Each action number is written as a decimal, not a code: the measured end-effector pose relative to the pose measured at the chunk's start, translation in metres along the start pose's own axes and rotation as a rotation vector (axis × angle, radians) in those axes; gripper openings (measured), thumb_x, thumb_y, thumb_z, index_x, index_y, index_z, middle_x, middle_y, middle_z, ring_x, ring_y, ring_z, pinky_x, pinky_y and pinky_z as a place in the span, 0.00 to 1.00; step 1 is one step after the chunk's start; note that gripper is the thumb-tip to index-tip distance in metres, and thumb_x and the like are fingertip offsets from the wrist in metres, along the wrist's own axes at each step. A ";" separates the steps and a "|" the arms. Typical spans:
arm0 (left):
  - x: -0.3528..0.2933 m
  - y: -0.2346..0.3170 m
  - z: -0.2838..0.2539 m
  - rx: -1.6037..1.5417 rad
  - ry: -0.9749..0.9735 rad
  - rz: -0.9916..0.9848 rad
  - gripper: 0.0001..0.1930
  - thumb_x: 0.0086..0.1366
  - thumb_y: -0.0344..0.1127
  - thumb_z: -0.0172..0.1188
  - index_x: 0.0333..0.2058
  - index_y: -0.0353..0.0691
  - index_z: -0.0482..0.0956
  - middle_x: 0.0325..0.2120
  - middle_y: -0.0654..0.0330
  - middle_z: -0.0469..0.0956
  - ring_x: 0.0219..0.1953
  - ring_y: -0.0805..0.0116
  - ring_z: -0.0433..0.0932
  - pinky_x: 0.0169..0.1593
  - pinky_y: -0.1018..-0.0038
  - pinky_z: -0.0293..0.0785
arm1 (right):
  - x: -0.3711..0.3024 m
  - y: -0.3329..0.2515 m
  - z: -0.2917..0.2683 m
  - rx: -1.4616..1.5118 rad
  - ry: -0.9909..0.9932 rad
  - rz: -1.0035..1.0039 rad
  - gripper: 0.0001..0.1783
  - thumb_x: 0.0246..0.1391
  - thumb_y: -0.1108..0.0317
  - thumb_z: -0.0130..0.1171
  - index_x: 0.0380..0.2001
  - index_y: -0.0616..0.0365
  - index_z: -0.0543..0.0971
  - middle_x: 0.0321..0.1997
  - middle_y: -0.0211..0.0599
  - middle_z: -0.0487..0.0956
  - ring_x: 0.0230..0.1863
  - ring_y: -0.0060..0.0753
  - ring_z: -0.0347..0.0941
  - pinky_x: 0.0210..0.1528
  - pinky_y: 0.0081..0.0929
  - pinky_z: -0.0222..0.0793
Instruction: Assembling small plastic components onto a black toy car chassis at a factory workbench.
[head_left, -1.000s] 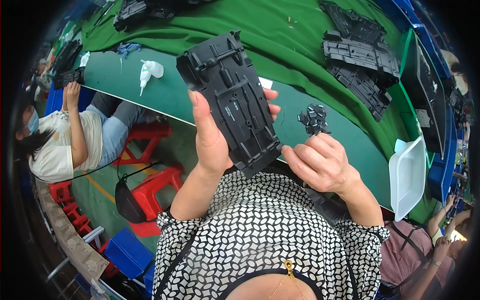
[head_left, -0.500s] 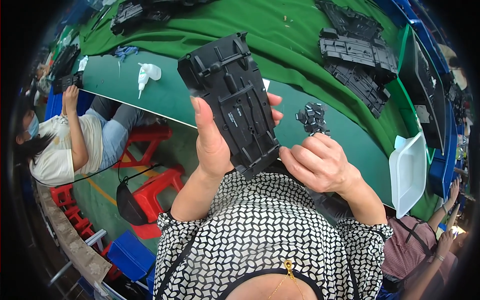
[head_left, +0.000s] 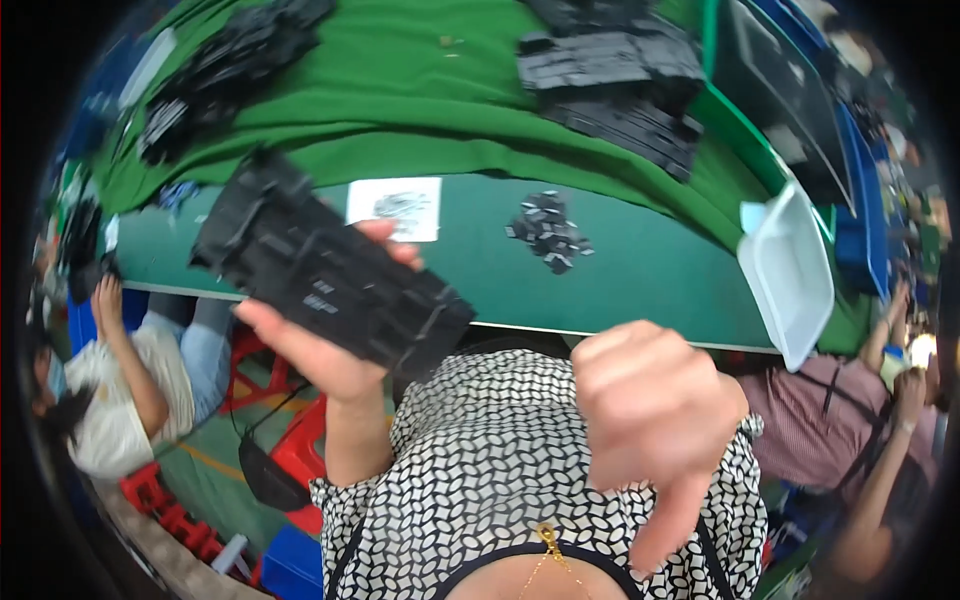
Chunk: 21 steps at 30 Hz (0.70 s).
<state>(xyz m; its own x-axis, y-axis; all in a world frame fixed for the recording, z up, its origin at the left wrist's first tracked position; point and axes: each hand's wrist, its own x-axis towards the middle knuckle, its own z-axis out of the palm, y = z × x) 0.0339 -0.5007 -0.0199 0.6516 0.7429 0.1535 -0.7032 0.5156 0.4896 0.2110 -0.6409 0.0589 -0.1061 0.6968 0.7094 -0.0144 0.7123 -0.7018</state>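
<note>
My left hand point(head_left: 335, 360) holds a long black moulded plastic part point(head_left: 325, 265) tilted in the air above the table's near edge. Its thumb lies along the near side and fingertips show at the far side. Apart from the part, my right hand point(head_left: 655, 410) hangs in front of my patterned top, blurred, back of the hand showing. Its thumb points down toward me; the other fingers curl out of sight, so anything in them is hidden. Beyond the hands, a pile of small black pieces point(head_left: 548, 232) lies on the green table point(head_left: 640, 265).
Behind the held part lies a white sheet point(head_left: 425, 190) with dark marks or bits. Black moulded parts point(head_left: 610, 65) are stacked on green cloth point(head_left: 430, 90), with more at far left. A white tray point(head_left: 790, 270) stands at right. Co-workers sit at either side.
The black part has swung left and tilted flatter in my left hand. My right hand has left its lower corner and moved toward my body. The view has shifted, too.
</note>
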 end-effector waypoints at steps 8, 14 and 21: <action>0.001 0.001 -0.008 -0.014 -0.039 0.009 0.48 0.59 0.75 0.33 0.64 0.41 0.52 0.53 0.38 0.66 0.48 0.46 0.73 0.53 0.52 0.68 | 0.011 -0.023 0.003 -0.232 0.162 -0.078 0.27 0.57 0.48 0.55 0.13 0.58 0.73 0.12 0.24 0.64 0.11 0.20 0.55 0.15 0.19 0.42; -0.002 -0.001 -0.007 0.052 0.013 0.033 0.47 0.59 0.75 0.33 0.64 0.40 0.53 0.52 0.40 0.68 0.46 0.49 0.74 0.51 0.54 0.70 | 0.003 -0.019 -0.008 -0.379 0.104 -0.280 0.25 0.57 0.49 0.55 0.15 0.57 0.74 0.14 0.24 0.67 0.13 0.20 0.57 0.16 0.20 0.46; -0.002 -0.001 -0.003 0.064 0.016 0.029 0.46 0.60 0.74 0.34 0.64 0.41 0.53 0.51 0.42 0.69 0.46 0.49 0.74 0.51 0.55 0.70 | 0.003 -0.027 -0.010 -0.513 0.203 -0.279 0.23 0.58 0.49 0.54 0.18 0.56 0.75 0.18 0.25 0.68 0.15 0.22 0.59 0.17 0.20 0.47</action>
<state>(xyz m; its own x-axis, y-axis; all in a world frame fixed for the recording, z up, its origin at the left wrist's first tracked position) 0.0325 -0.5009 -0.0230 0.6261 0.7643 0.1546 -0.7017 0.4658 0.5392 0.2211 -0.6568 0.0804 0.0250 0.4441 0.8956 0.4714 0.7848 -0.4024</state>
